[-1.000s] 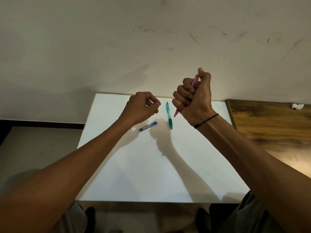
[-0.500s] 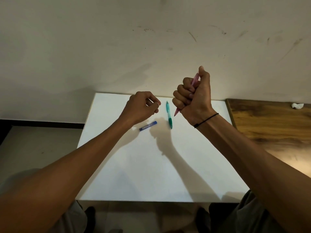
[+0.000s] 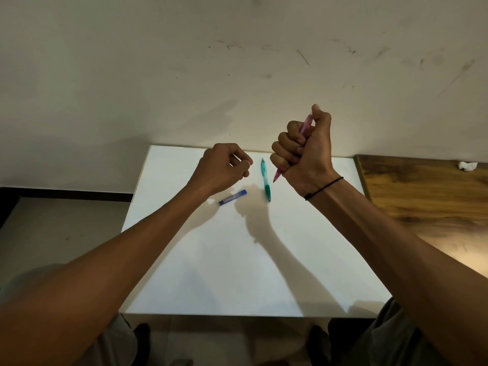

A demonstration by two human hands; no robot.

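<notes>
nearest, at the bottom edge: grey trousers (image 3: 396, 336) under both forearms. just beyond, the near edge of a white table (image 3: 237, 273), crossed by the shadows of the two arms.

further up, over the table's far half, the left hand (image 3: 221, 167): raised off the surface, back toward the camera, fingers curled in, thumb tip and forefinger tip pressed together. cannot tell about anything thin inside that pinch. flat on the table just below and right of this hand, a short blue tube (image 3: 233, 197), slanted, touching neither hand.

to its right, a green pen (image 3: 265, 179), lying flat, running almost straight away from the camera, between the two hands and apart from both.

right of that, the right hand (image 3: 303, 151), lifted higher than the left, clenched in a fist round a pink pen (image 3: 306, 124). pen tilted, upper end showing beside the raised thumb, dark tip sticking out under the little finger, pointing down and left toward the green pen, clear of the table. thin black band (image 3: 323, 188) round that wrist.

off to the right, close against the white table's side, a wooden table (image 3: 422, 191) with a small crumpled white scrap (image 3: 467, 165) at its far edge. farthest back, a pale scuffed wall (image 3: 184, 75).
</notes>
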